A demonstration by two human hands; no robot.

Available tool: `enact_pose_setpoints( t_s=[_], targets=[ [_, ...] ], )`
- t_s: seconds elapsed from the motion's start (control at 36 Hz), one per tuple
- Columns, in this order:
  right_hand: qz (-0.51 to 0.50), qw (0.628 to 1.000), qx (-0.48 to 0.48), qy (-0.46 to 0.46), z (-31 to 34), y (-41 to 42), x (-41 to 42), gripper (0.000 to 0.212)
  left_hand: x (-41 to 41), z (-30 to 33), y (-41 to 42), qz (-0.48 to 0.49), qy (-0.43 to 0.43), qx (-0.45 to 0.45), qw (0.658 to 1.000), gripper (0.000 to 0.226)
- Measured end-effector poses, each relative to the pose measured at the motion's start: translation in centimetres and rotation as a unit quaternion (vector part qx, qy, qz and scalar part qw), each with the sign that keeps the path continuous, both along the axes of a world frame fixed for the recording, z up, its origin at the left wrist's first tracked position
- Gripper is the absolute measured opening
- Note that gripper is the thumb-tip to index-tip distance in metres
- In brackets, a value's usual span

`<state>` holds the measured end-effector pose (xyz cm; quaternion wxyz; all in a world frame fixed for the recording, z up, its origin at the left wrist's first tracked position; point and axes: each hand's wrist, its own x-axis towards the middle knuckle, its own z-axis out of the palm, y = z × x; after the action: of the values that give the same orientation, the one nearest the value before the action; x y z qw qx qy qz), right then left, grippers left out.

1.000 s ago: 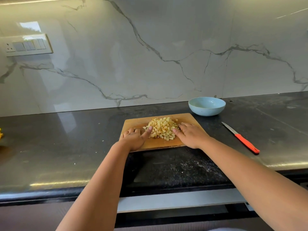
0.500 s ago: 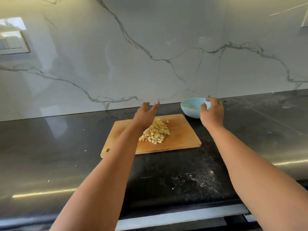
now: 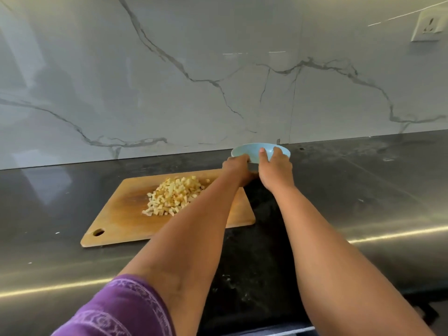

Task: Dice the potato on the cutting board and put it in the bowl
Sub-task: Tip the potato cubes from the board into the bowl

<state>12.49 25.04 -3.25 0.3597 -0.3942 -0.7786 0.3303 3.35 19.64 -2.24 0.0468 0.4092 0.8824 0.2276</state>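
Observation:
A heap of diced potato (image 3: 173, 195) lies on the wooden cutting board (image 3: 121, 221) on the dark counter. Beyond the board's far right corner is the light blue bowl (image 3: 244, 149), tipped toward me so its inside shows. My left hand (image 3: 236, 167) grips the bowl's near left rim. My right hand (image 3: 275, 166) holds its near right side, thumb over the rim and into the bowl. Both forearms reach across the board's right end and hide that corner. The bowl looks empty.
The marble backsplash rises just behind the bowl. A wall socket (image 3: 428, 26) sits high at the right. The counter's front edge (image 3: 72, 286) runs shiny below the board. A purple sleeve (image 3: 116, 309) shows at the bottom left.
Both hands left the potato heap. The right hand reached the bowl first, then the left joined it, and the bowl has tilted toward me. The view has shifted, and the knife is out of frame.

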Motion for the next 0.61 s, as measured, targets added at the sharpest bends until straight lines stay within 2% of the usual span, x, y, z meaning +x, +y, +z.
enact_pose_setpoints(
  t_s=[0.06, 0.14, 0.22, 0.28, 0.33, 0.39, 0.44, 0.53, 0.61],
  targets=[
    [0.003, 1.0, 0.023, 0.008, 0.1, -0.5, 0.2, 0.06, 0.3, 0.1, 0.0, 0.026, -0.007, 0.053, 0.998, 0.042],
    [-0.002, 0.997, 0.033, 0.065, 0.6, -1.2, 0.8, 0.06, 0.5, 0.9, -0.5, 0.034, -0.01, 0.114, 0.993, 0.044],
    [0.013, 0.988, 0.025, 0.155, 1.4, -1.7, 2.0, 0.078, 0.7, 2.5, -2.4, 0.007, -0.012, 0.155, 0.988, 0.056],
    [0.045, 0.972, -0.05, 0.226, 2.0, -2.3, 3.0, 0.094, 0.8, 3.9, -4.7, -0.002, -0.02, 0.175, 0.984, 0.063],
    [0.095, 0.933, -0.15, 0.313, 2.5, -3.5, 3.7, 0.102, 0.9, 5.1, -8.2, -0.016, -0.016, 0.196, 0.98, 0.058],
    [0.14, 0.89, -0.23, 0.367, 3.0, -4.8, 4.5, 0.09, 1.5, 6.3, -12.1, -0.036, -0.009, 0.205, 0.978, 0.053],
    [0.17, 0.874, -0.281, 0.358, 3.3, -6.5, 5.1, 0.064, 2.2, 6.8, -16.2, -0.054, -0.026, 0.212, 0.976, 0.05],
    [0.209, 0.884, -0.305, 0.286, 3.9, -9.9, 5.5, 0.033, 3.4, 6.3, -22.2, -0.057, -0.07, 0.233, 0.968, 0.059],
    [0.227, 0.908, -0.284, 0.209, 3.7, -13.6, 6.2, 0.029, 4.5, 4.1, -27.4, -0.034, -0.086, 0.249, 0.964, 0.057]
  ],
)
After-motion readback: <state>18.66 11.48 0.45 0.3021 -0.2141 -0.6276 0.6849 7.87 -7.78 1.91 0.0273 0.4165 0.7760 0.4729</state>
